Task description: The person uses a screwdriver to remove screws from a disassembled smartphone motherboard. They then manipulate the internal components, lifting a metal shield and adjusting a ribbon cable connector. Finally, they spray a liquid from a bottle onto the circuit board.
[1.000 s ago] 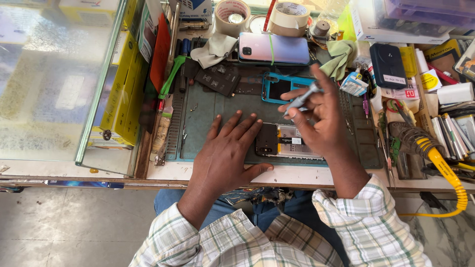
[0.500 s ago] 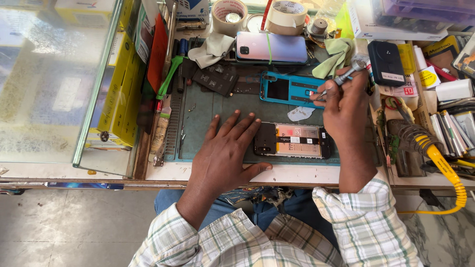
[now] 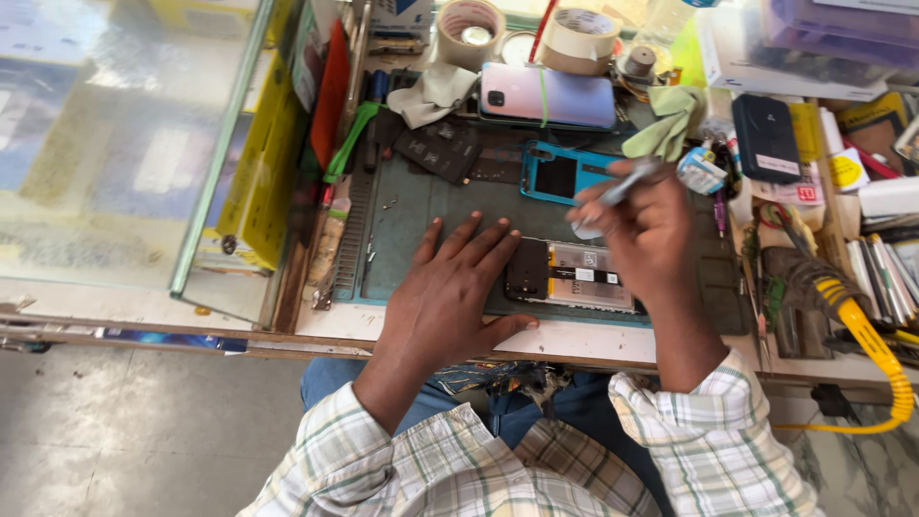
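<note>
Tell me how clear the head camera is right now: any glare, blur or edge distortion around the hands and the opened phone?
Head view: even daylight and soft shadows; the left hand and opened phone are sharp; the right hand and its grey tool are slightly motion-blurred; the glass counter top carries washed-out reflections; the edges bow, wide-angle.

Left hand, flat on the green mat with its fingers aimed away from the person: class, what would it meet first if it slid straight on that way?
The left hand points up the green mat. After bare mat, it would probably first meet the dark cover pieces, with a grey cloth behind; depth is uncertain.
</note>
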